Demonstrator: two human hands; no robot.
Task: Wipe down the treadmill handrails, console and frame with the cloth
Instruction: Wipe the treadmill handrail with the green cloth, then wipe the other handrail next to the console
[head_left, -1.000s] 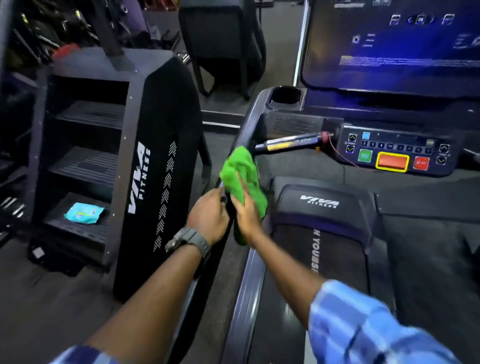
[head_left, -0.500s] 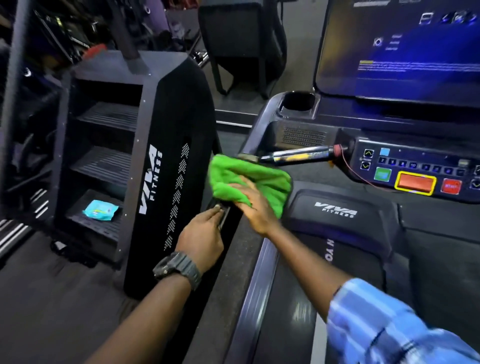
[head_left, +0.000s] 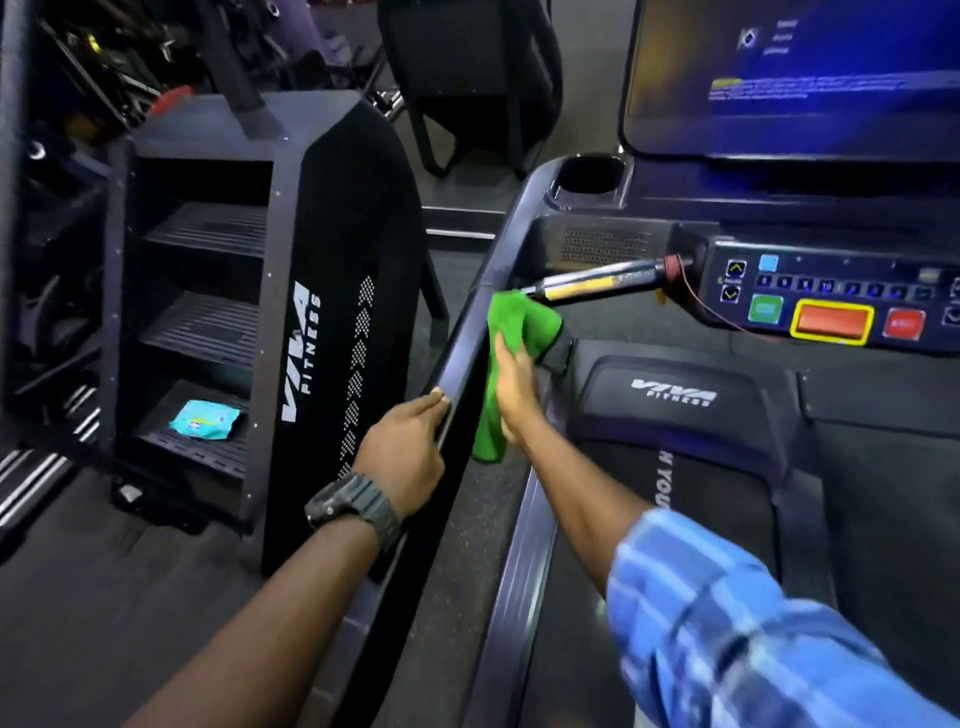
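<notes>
A green cloth (head_left: 511, 332) is pressed against the inner side of the treadmill's left handrail (head_left: 467, 343), held there by my right hand (head_left: 514, 387). Part of the cloth hangs down below the hand. My left hand (head_left: 405, 454), with a dark watch on the wrist, grips the outer edge of the same handrail just below the cloth. A metal grip bar (head_left: 597, 280) runs from the rail to the console (head_left: 831, 306), which has green, orange and red buttons. Above it glows the blue screen (head_left: 805, 78).
A black stair-climber machine (head_left: 291, 322) marked VIVA FITNESS stands close on the left, with a teal packet (head_left: 205, 418) on its lowest step. The treadmill belt (head_left: 675, 519) and motor cover lie to the right of my arms. Other gym machines stand behind.
The cloth has gone from spread flat over the top of the handrail to bunched and hanging along its inner side. My left hand has shifted slightly up along the rail's outer edge.
</notes>
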